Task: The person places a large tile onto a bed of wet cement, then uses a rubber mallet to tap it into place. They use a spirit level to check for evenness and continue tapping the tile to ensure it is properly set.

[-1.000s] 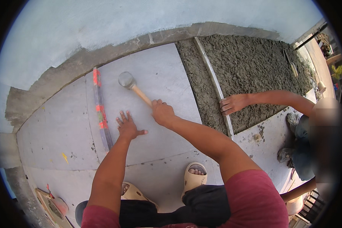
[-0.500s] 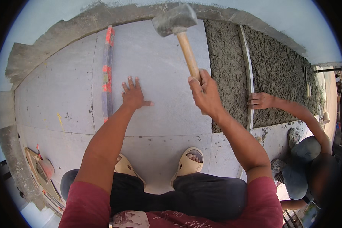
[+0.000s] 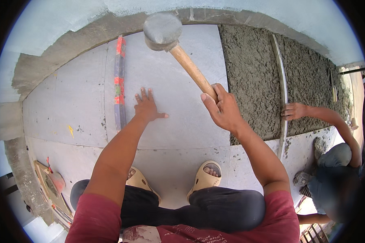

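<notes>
My right hand (image 3: 225,107) is closed round the wooden handle of a rubber mallet (image 3: 163,31), whose grey head is raised above the far part of a large grey floor tile (image 3: 186,125). Flat on that same tile rests my left hand (image 3: 147,107), fingers spread, holding nothing. Just left of it a red and purple spirit level (image 3: 119,85) lies lengthwise near the tile's left joint. Wet mortar (image 3: 249,81) borders the tile's right edge.
At the right, a co-worker's hand (image 3: 294,111) grips a long straightedge (image 3: 280,77) on the mortar. A trowel (image 3: 332,85) lies farther right. Tools and a reddish bowl-like thing (image 3: 56,182) sit on a board at the left. A painted wall (image 3: 231,8) closes off the far side.
The mallet's head has swung left and tipped, its round face now showing. The co-worker's straightedge has shifted right across the mortar. My left hand stays spread on the tile.
</notes>
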### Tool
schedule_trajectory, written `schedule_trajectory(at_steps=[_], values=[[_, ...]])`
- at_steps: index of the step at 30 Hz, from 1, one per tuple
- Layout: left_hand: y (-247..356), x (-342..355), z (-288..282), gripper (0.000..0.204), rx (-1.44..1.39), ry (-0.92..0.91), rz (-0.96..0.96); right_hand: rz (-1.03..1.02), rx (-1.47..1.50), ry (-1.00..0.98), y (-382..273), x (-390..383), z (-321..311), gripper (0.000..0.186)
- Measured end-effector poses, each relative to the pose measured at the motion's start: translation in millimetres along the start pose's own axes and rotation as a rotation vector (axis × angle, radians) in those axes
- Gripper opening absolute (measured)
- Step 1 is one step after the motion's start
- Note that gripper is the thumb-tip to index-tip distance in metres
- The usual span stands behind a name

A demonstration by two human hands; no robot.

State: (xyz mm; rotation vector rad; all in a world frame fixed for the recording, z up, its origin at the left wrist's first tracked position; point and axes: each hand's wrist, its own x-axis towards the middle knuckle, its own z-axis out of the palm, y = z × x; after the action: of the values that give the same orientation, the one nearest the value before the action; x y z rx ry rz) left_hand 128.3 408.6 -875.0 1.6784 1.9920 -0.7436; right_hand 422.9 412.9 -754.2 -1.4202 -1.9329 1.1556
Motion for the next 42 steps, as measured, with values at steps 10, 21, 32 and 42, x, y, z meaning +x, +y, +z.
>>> schedule_trajectory(at_steps=[10, 21, 32, 42], values=[[12, 25, -25, 0.15, -0.09, -0.011, 0.037, 0.371, -0.109, -0.187, 82, 72, 64, 0.05], [16, 19, -34, 0.148, -0.11, -0.041, 0.038, -0.074, 0.058, 0.167, 37, 131, 73, 0.046], [13, 16, -34, 0.149, -0.144, -0.068, 0.032, -0.125, -0.097, 0.131, 47, 134, 100, 0.048], [-2, -1, -1, 0.151, -0.126, -0.048, 0.013, 0.03, 0.303, -0.052, -25, 41, 24, 0.048]])
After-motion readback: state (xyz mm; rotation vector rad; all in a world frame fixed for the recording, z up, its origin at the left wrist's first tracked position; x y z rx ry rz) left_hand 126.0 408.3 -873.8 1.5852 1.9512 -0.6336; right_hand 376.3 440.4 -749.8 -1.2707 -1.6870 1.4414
